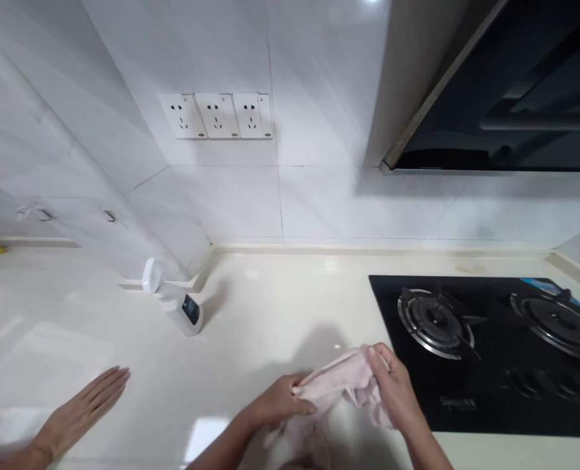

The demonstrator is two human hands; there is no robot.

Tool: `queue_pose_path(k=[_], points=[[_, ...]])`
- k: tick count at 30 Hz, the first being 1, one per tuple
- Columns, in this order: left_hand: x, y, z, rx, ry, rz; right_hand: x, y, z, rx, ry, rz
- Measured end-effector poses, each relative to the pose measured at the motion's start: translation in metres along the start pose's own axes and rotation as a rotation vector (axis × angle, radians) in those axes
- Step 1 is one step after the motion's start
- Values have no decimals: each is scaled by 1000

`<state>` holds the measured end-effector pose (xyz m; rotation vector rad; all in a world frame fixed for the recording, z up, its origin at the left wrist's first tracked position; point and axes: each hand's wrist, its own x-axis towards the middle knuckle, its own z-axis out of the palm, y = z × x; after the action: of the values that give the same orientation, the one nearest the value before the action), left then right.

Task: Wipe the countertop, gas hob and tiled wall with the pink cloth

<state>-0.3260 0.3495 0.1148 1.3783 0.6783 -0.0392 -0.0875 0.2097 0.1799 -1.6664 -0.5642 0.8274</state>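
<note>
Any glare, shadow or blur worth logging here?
Head view: glare on the counter, with a bright patch near the bottom edge; head view: soft shadows beside the bottle and behind the cloth; head view: the cloth's lower folds look blurred, and lettering on the stove is hard to read.

Hood (525, 98) cut off at right, bottle label (191, 309) too small for reading, pink cloth (336, 384) partly hidden by right hand (395, 385)

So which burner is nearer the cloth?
The left burner, beside the right hand and cloth; the right burner lies beyond it, by the blue sticker.
</note>
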Motion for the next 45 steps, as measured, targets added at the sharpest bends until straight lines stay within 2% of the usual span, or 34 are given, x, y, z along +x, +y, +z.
queue_pose_path(k=[3, 5, 7, 9, 11, 12, 13, 15, 17, 20, 23, 26, 29, 32, 35, 37, 40, 45], points=[[-2, 29, -28, 91, -164, -99, -1, 5, -44, -171, 124, -32], [5, 49, -40, 153, -207, -75, 4, 8, -69, -274, 171, -39], [18, 61, -48, 304, -55, 51, 15, 13, -85, -393, 208, -55], [34, 58, -55, 519, 244, 212, 28, 24, -91, -572, 321, -116], [43, 37, -66, 744, 538, 328, 35, 42, -84, -756, 461, -208], [42, 21, -73, 843, 652, 364, 34, 53, -76, -806, 490, -249], [38, 3, -81, 924, 735, 387, 30, 66, -64, -821, 463, -280], [21, -35, -99, 1023, 822, 398, 15, 94, -35, -802, 307, -318], [-4, -69, -117, 1070, 888, 343, -3, 120, -4, -839, 181, -353], [-39, -100, -135, 1115, 970, 189, -15, 146, 25, -999, 233, -360], [-55, -109, -141, 1164, 995, 128, 8, 152, 23, -1072, 324, -305], [-56, -110, -139, 1205, 1006, 127, 60, 147, 14, -1112, 370, -241], [-53, -112, -139, 1229, 1015, 127, 116, 140, 18, -1144, 378, -160], [-53, -114, -140, 1243, 1023, 133, 159, 129, 30, -1104, 376, -280], [-55, -114, -140, 1246, 1029, 136, 180, 113, 38, -1057, 458, -386], [-55, -114, -139, 1249, 1029, 139, 178, 105, 41, -1090, 481, -345], [-55, -116, -138, 1255, 1035, 164, 146, 111, 47, -1193, 430, -269], [-53, -125, -138, 1256, 1052, 188, 66, 161, 58, -1329, 321, -237]])
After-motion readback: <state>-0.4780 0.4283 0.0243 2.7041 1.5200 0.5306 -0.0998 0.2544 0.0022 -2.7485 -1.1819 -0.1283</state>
